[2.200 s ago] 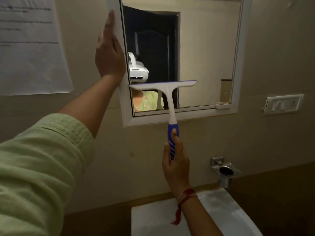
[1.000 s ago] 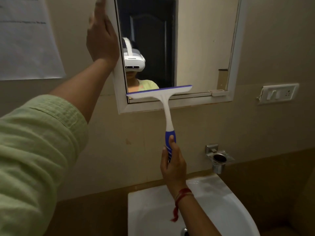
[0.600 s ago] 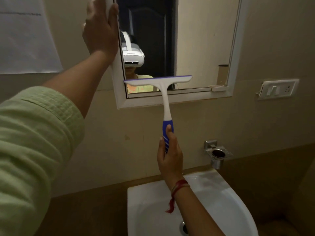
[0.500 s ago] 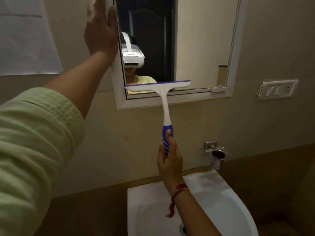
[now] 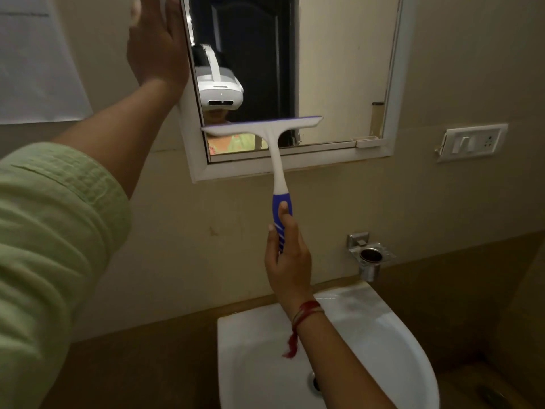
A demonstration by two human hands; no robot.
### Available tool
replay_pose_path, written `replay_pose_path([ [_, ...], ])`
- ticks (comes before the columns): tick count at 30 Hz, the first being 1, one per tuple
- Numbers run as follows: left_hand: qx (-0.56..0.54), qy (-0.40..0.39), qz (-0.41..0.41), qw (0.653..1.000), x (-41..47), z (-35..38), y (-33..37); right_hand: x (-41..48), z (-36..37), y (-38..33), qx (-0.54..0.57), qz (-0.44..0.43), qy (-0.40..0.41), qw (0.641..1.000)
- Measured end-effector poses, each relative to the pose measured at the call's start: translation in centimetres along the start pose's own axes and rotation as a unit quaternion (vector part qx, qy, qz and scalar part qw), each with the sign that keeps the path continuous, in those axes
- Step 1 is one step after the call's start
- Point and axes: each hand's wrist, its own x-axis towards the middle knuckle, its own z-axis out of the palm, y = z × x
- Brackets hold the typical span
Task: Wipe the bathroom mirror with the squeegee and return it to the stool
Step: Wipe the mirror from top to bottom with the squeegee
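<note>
The wall paper [image 5: 35, 69] has print too blurred to read; the right hand [image 5: 287, 255] grips the squeegee [image 5: 274, 149] handle, blade low on the mirror [image 5: 339, 69]; the left hand [image 5: 156, 45] lies flat against the frame.

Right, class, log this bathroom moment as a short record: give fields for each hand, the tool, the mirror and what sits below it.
left hand: flat against the left edge of the mirror frame, holding nothing
right hand: closed around the blue grip of the squeegee
squeegee: handle down, blade roughly level across the lower left of the glass
mirror: white frame, wall-mounted
washbasin: white, directly below the right hand
metal cup holder: on the wall, right of the squeegee handle
stool: not in view
</note>
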Motion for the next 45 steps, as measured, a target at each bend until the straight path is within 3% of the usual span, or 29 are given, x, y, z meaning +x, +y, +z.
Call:
replay_pose_path([
  [9,-0.031,0.02,0.019,0.999,-0.1,-0.1,0.4,-3.3,-0.4,2.1,-0.018,0.018,-0.038,0.999],
  [15,-0.076,0.033,0.04,0.996,-0.3,-0.1,0.4,-2.4,-1.4,0.7,0.067,0.021,-0.007,0.997],
  [22,-0.104,0.023,0.045,0.993,-0.2,-0.5,0.6,6.3,-4.0,-2.7,0.142,-0.031,0.058,0.988],
  [29,-0.092,0.004,0.034,0.995,-0.1,-0.4,0.6,17.6,-7.2,-4.0,0.101,-0.131,0.111,0.98],
  [33,-0.093,0.008,0.039,0.995,-0.3,-0.5,0.6,22.5,-8.4,-5.2,0.077,-0.15,0.154,0.974],
  [45,-0.104,0.015,0.054,0.993,-0.5,-0.9,0.8,31.2,-8.2,-9.2,0.035,-0.202,0.177,0.963],
])
